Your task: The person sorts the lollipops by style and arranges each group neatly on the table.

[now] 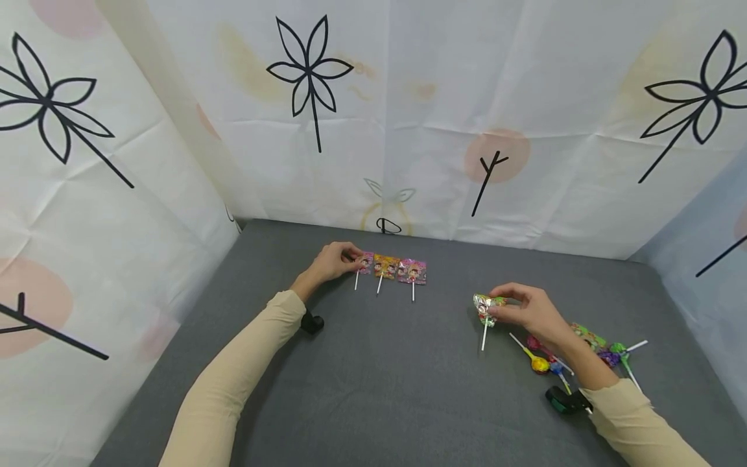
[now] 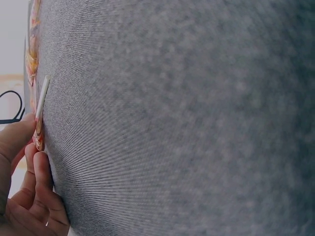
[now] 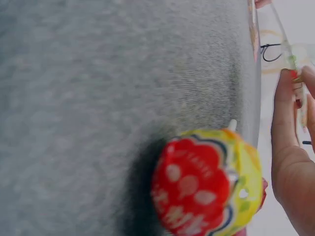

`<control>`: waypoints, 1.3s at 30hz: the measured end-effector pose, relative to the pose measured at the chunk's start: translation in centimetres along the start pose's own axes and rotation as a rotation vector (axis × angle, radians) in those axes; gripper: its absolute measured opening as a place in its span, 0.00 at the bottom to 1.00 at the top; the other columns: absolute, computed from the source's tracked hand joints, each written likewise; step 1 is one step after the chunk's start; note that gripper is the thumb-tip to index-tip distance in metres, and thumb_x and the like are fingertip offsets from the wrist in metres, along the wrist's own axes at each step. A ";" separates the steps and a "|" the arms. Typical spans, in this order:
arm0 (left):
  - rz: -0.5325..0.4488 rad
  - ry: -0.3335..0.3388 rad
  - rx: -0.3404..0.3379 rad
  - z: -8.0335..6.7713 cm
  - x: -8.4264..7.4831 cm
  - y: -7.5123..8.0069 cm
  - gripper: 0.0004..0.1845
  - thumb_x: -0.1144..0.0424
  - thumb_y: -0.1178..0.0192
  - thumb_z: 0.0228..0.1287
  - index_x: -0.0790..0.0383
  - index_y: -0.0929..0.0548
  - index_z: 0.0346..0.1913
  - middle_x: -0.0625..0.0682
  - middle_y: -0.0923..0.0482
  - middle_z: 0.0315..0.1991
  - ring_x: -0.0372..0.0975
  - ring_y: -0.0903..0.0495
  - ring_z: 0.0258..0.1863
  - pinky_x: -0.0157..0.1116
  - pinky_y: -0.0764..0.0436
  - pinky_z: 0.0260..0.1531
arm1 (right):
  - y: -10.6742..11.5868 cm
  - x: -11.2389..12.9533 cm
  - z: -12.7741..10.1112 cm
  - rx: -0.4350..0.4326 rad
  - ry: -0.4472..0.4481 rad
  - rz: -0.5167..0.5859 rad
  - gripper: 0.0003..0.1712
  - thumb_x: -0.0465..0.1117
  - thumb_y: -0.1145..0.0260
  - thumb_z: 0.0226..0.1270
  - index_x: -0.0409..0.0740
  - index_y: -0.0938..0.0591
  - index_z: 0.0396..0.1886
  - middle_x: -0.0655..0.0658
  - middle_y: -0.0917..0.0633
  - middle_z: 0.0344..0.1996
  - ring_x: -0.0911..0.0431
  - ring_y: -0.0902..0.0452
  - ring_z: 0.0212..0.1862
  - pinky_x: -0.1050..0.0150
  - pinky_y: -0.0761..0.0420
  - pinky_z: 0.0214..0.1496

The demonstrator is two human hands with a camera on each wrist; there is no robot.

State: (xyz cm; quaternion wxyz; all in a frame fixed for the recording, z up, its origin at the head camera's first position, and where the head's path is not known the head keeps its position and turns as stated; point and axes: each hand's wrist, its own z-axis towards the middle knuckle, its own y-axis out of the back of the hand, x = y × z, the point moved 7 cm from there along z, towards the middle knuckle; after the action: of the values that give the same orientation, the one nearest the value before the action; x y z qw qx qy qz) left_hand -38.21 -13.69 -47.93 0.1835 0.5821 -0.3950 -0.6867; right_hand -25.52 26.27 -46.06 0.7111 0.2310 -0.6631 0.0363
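My left hand (image 1: 334, 261) pinches the edge of a flat pink-wrapped lollipop (image 1: 366, 261) between thumb and fingers, at the left end of a row on the grey table. Beside it lie an orange-wrapped lollipop (image 1: 386, 266) and another pink-wrapped lollipop (image 1: 413, 271), all with white sticks toward me. In the left wrist view the held lollipop's stick (image 2: 43, 96) shows above the thumb. My right hand (image 1: 530, 312) holds a green-wrapped lollipop (image 1: 484, 306) by its wrapper, stick downward; the right wrist view shows it raised off the table.
Under and around my right forearm lie loose lollipops: a yellow one (image 1: 539, 365), a blue one (image 1: 557, 369), a purple one (image 1: 610, 358), a green one (image 1: 618, 349) and a green flat-wrapped one (image 1: 588, 337). Patterned white cloth (image 1: 432, 194) hangs behind the table.
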 end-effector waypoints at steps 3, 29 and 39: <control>-0.004 -0.001 -0.001 -0.1 0.1 0.0 0.17 0.59 0.30 0.68 0.61 0.14 0.55 0.54 0.17 0.47 0.44 0.17 0.41 0.44 0.19 0.41 | 0.0 0.1 0.2 -0.010 -0.030 -0.070 0.21 0.38 0.30 0.71 0.32 0.21 0.59 0.33 0.24 0.61 0.55 0.20 0.54 0.59 0.18 0.48; -0.007 0.001 -0.009 0.1 0.7 0.0 0.16 0.59 0.30 0.68 0.61 0.13 0.55 0.53 0.17 0.46 0.43 0.17 0.41 0.44 0.20 0.42 | -0.4 0.7 3.4 -0.041 -0.069 0.150 0.27 0.32 0.31 0.70 0.24 0.27 0.64 0.33 0.20 0.53 0.51 0.15 0.46 0.47 0.20 0.53; -0.015 0.007 0.001 0.1 0.4 -0.2 0.15 0.59 0.31 0.69 0.60 0.13 0.55 0.52 0.18 0.46 0.43 0.17 0.42 0.44 0.20 0.44 | -0.8 0.9 4.8 -0.038 -0.037 0.143 0.26 0.30 0.29 0.68 0.25 0.25 0.62 0.32 0.19 0.53 0.52 0.16 0.46 0.47 0.21 0.54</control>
State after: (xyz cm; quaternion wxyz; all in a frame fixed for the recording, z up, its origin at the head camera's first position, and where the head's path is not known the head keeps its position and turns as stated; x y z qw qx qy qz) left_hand -38.32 -13.81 -48.31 0.1792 0.5874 -0.3904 -0.6859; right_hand -29.59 23.47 -45.34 0.6985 0.1702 -0.6916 0.0701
